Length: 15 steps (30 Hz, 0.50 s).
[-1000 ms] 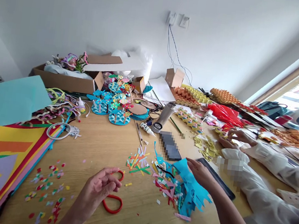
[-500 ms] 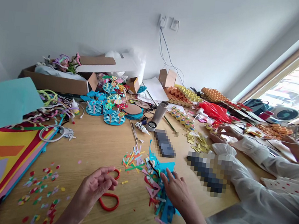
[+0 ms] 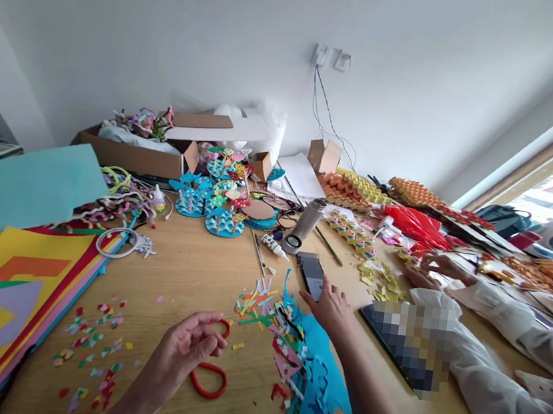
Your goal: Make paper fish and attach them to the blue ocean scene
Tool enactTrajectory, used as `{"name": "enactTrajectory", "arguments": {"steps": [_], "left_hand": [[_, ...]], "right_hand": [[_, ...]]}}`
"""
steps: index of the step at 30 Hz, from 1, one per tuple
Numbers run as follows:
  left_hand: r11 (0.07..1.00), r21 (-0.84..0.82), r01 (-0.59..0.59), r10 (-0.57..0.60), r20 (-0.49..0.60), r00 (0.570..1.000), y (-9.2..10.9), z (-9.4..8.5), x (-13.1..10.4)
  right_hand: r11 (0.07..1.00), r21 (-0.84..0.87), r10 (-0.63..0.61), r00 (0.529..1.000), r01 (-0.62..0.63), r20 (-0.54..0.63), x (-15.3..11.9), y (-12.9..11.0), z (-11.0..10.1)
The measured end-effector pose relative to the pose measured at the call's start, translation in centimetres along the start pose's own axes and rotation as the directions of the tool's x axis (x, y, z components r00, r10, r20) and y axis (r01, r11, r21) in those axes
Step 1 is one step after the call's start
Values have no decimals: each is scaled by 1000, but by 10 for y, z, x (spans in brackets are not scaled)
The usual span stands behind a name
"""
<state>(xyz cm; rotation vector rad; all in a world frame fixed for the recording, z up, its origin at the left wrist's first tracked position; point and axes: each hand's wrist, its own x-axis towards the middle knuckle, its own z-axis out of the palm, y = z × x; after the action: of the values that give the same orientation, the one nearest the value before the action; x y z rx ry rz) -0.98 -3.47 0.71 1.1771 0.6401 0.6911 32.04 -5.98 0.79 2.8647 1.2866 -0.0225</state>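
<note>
My left hand is curled palm-up over the front of the table, around a pair of scissors. Their red handle loops stick out to its right, while the blades are hidden by the hand. Further right, my right hand reaches forward with fingers extended, the fingertips touching the lower end of a dark phone that lies flat. Blue paper scraps are heaped under and beside my right forearm, with thin coloured paper strips to their left.
Tiny paper bits and stacked coloured sheets lie at left. Behind are a glue bottle, a metal flask and blue paper crafts. At right, another person's sleeves reach in near a second dark device.
My right hand has moved forward from the blue paper scraps to the phone, whose screen now shows some light. My left hand stays around the scissors. The view has shifted slightly left.
</note>
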Motion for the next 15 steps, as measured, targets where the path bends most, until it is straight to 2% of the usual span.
{"name": "enactTrajectory", "arguments": {"steps": [3,8,12,15], "left_hand": [[1000,-7,2,-3,-30,1000,2,2,0],[1000,-24,-5,3,-81,997,5,6,0],[1000,-20,3,-4,-21,1000,1,2,2],[1000,-20,9,-9,-2,1000,-2,-3,3]], "right_hand": [[999,12,42,999,-42,6,22,-6,7],[997,41,62,998,-63,33,40,-4,12],[995,79,51,997,-56,54,48,6,4],[994,106,20,996,-30,92,49,24,-4]]}}
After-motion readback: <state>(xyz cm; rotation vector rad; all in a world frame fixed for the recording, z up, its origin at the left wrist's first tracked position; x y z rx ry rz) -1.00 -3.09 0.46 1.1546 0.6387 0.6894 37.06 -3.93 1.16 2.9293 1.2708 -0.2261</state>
